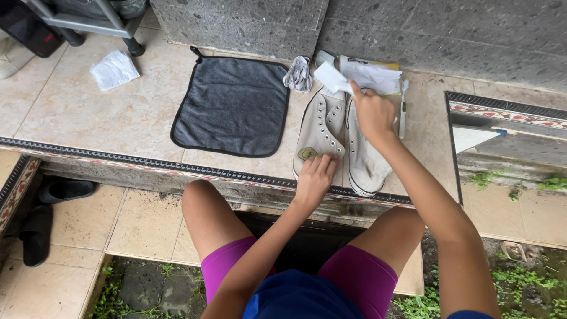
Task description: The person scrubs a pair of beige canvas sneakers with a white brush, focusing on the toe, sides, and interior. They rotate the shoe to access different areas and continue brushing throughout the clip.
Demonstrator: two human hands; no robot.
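Note:
Two off-white high-top canvas shoes lie side by side on a tiled step. My left hand [316, 175] presses on the heel end of the left shoe [319, 130], fingers curled over its edge. My right hand [371, 111] is over the right shoe [366, 162] and pinches a white wipe [331, 78] between the fingertips, above the shoes' toe ends. A bundle of white shoelaces [299, 74] lies just beyond the left shoe.
A dark grey cloth [233, 105] is spread left of the shoes. A packet of wipes [371, 74] and a toothbrush [402, 109] lie by the stone wall. A crumpled white tissue [114, 70] sits far left. Black sandals [53, 201] rest on the lower floor.

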